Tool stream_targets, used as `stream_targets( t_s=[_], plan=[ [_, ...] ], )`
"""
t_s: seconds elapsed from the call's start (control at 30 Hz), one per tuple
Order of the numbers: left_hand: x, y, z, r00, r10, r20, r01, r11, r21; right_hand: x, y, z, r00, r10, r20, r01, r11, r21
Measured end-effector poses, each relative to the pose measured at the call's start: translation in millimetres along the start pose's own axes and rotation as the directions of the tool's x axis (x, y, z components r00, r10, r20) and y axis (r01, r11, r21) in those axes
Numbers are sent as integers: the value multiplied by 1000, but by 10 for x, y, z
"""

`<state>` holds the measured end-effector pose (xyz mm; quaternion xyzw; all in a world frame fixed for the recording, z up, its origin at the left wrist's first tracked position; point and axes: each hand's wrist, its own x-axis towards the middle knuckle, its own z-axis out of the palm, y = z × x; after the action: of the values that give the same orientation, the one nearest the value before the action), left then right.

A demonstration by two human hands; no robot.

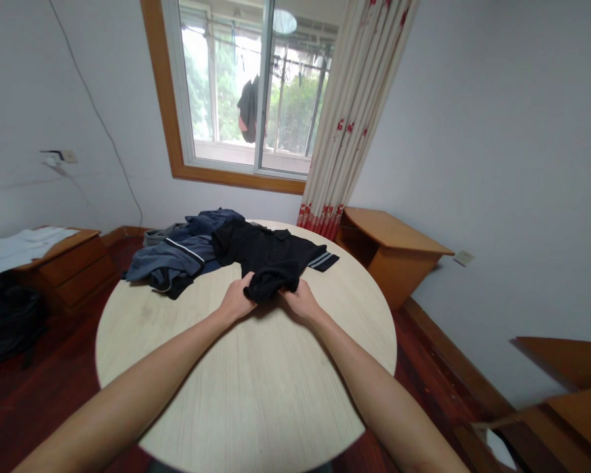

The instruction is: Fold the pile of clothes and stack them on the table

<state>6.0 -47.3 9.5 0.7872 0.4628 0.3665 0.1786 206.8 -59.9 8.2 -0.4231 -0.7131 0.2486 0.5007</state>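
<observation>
A black short-sleeved polo shirt (pixel 270 246) lies on the round table (pixel 246 394), its collar toward the window. Its lower part is bunched up at the near side. My left hand (pixel 237 299) grips the left end of that bunched hem, fingers partly hidden by the cloth. On the other end of the hem, my right hand (pixel 301 300) is closed, its fingertips tucked under the fabric. Two grey stripes mark the sleeve on the right. Left of the shirt is a heap of blue-grey clothes (pixel 177 253) with white piping, touching the black shirt.
Behind the table are a window (pixel 256 92) and a patterned curtain (pixel 354 112). A wooden desk (pixel 394 243) stands close to the table's right edge. At the left are a wooden cabinet (pixel 73 269) with white cloth on top and a black bag (pixel 10 318) on the floor.
</observation>
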Motion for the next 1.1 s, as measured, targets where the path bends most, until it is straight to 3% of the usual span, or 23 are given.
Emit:
stream_targets(
  t_s=[0.17, 0.37, 0.5, 0.67, 0.8, 0.9, 0.97, 1.03, 1.1],
  plan=[
    [-7, -25, -24, 998, 65, -10, -65, 998, -1, 6, -81, 50, 994, -14, -105, 17, 999, 27],
    [-2, -54, -72, 993, 60, -105, -70, 993, -92, 48, -47, -93, 960, 44, -277, -30, 998, 54],
    [23, -61, -169, 964, 100, -246, -135, 982, -132, 79, -25, -226, 884, 160, -439, -85, 979, 187],
    [89, -92, -328, 936, 67, -346, -124, 982, -144, 121, -63, -403, 795, 218, -566, -72, 960, 269],
    [91, -53, -365, 941, 188, -282, -233, 963, -136, 141, 6, -502, 751, 269, -603, -99, 949, 301],
    [24, 55, -329, 948, 309, -75, -314, 947, -68, 128, 39, -513, 776, 249, -580, -106, 957, 269],
    [-27, 107, -294, 924, 374, 76, -370, 927, -69, 102, -4, -479, 832, 217, -510, -90, 961, 261],
    [-55, 105, -269, 899, 407, 160, -395, 913, -101, 68, -91, -415, 929, 207, -306, -101, 939, 328],
    [-52, 50, -262, 908, 391, 151, -374, 919, -127, 39, -173, -350, 980, 196, 27, -188, 881, 434]
  ],
)
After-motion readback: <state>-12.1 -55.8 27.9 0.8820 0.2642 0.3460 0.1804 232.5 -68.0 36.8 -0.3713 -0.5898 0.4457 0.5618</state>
